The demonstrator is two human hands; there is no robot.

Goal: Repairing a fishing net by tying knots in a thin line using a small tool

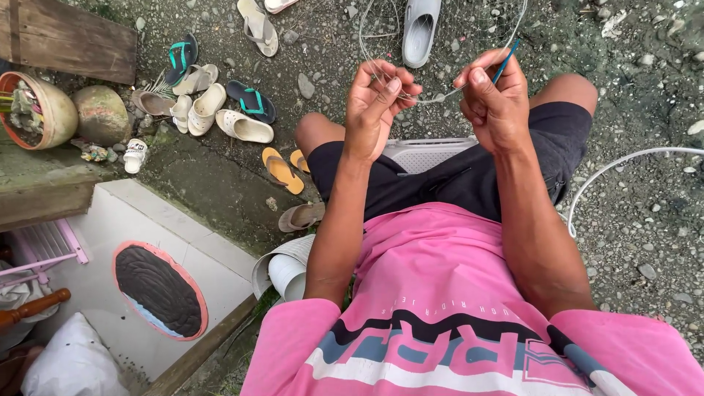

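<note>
My left hand [378, 99] is raised in front of me with its fingers pinched on thin, nearly clear fishing net line [440, 95]. My right hand [495, 99] is beside it, pinching the same line and holding a slim blue netting needle [506, 64] that sticks up and to the right. A fine net [381, 29] hangs beyond the hands, stretched over a round wire hoop. I sit on a grey plastic seat [429, 152], in black shorts and a pink shirt.
Several sandals and slippers [220, 103] lie on the gravel ground at left, and a grey clog [420, 29] sits ahead. A white hose [623, 163] curves at right. A tiled step with an oval mat [160, 290] and clay pots [44, 110] are at left.
</note>
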